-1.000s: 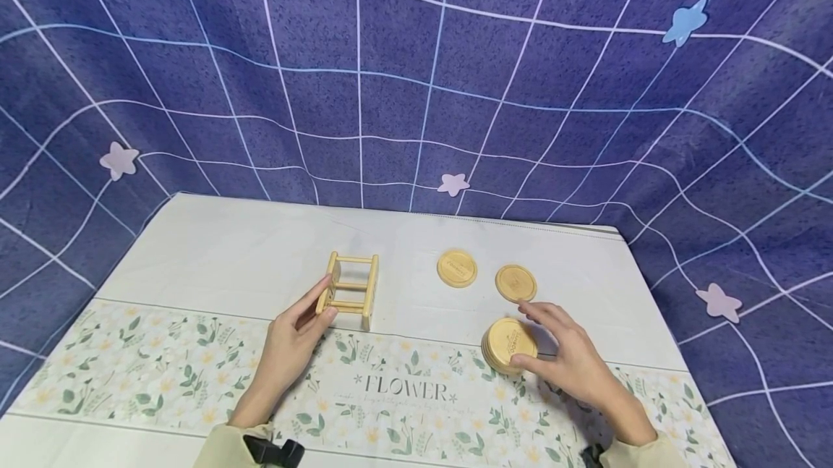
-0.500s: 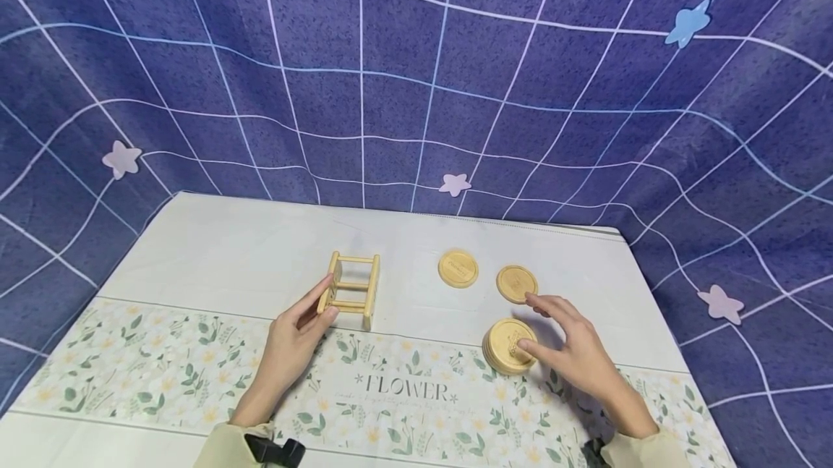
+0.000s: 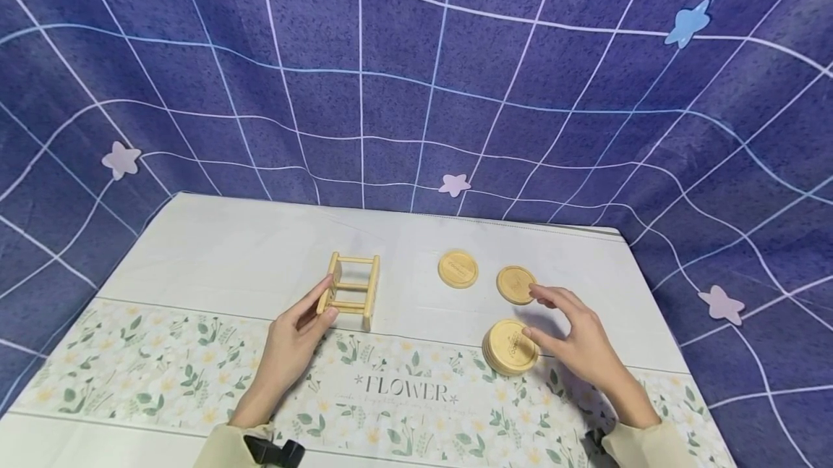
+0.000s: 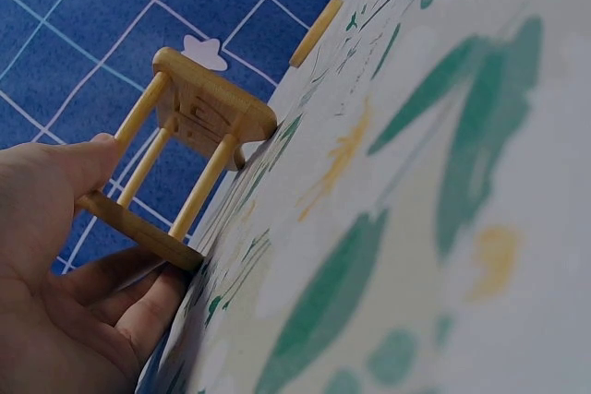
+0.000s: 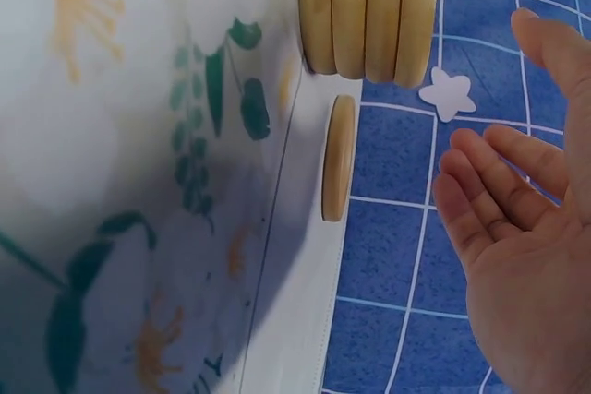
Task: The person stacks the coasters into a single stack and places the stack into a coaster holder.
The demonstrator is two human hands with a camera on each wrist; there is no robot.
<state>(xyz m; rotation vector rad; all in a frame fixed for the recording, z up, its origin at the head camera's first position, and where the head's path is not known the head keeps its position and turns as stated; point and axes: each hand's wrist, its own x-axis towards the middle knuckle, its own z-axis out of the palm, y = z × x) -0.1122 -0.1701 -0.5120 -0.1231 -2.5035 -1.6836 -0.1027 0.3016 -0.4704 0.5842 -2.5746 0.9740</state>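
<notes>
A small pale wooden rack (image 3: 353,284), two end panels joined by dowels, stands on the table. My left hand (image 3: 293,347) grips its left panel between thumb and fingers; in the left wrist view the thumb lies along the panel's upper edge by a dowel (image 4: 139,116). My right hand (image 3: 579,341) hovers, fingers apart, at the right of a stack of round wooden coasters (image 3: 510,346). Seen from the right wrist, the hand is raised clear of the several stacked coasters (image 5: 367,16). A single coaster (image 3: 516,285) lies flat behind the stack, near my right fingertips.
Another coaster (image 3: 458,268) lies flat between the rack and the right-hand coaster. A flowered runner (image 3: 403,417) crosses the front of the white tabletop (image 3: 247,244). Behind the table hangs a blue gridded curtain (image 3: 390,106) with stars.
My right hand has shifted slightly right, its thumb drawing back from over the stack toward its right edge. The left hand and the rack have stayed put.
</notes>
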